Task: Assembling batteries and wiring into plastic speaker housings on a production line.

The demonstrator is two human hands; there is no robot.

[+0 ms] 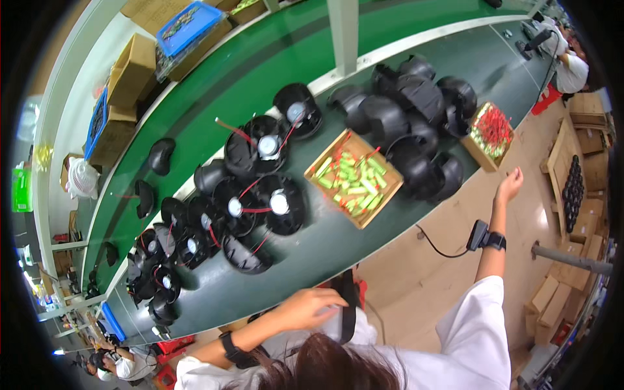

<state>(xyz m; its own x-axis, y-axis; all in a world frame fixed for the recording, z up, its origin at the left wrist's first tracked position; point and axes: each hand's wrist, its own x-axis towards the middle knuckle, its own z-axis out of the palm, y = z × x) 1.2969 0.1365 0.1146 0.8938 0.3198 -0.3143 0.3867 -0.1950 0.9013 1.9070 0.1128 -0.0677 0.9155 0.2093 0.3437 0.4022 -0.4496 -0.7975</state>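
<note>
My left hand (313, 307) hovers close to my body at the bench's near edge, fingers loosely stretched and apart from any part. Out to the right, my right hand (510, 184) is raised beside a cardboard box (482, 156) of pale green pieces with red wires (493, 127). Its fingers look slightly bent, and I see nothing held in them. Between the hands, farther in on the bench, sits an open cardboard box (321, 193) with several yellow-green wrapped cylinders (354, 185). Left of it lie black rounded shells (283, 203) with round silver discs and red wires.
More black shells (403, 104) are heaped behind the boxes on the dark green workbench (325, 240). A bright green conveyor belt (195, 123) runs along the far side, with a white post (344, 39) there. Cartons (572, 266) stand at right. Other people (569, 68) work farther off.
</note>
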